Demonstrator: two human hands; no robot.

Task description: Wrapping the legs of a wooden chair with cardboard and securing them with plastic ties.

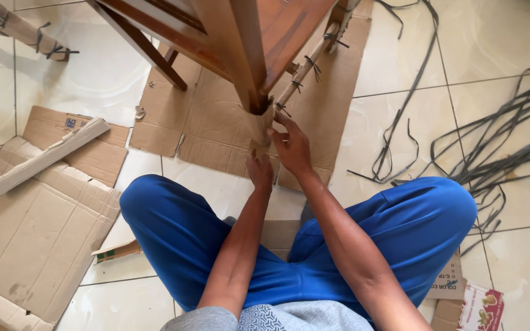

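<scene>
1. Head view: the left hand grips the lower edge of the cardboard wrap around a wooden chair leg, fingers closed on it.
2. The right hand, just right of it, presses the same wrap with fingers half-curled, thumb spread.
3. The wrapped leg stands at centre, far from the blue trousers, over a flat cardboard sheet.
4. Black plastic straps lie on the tiles at right; a folded cardboard strip lies at left.
</scene>
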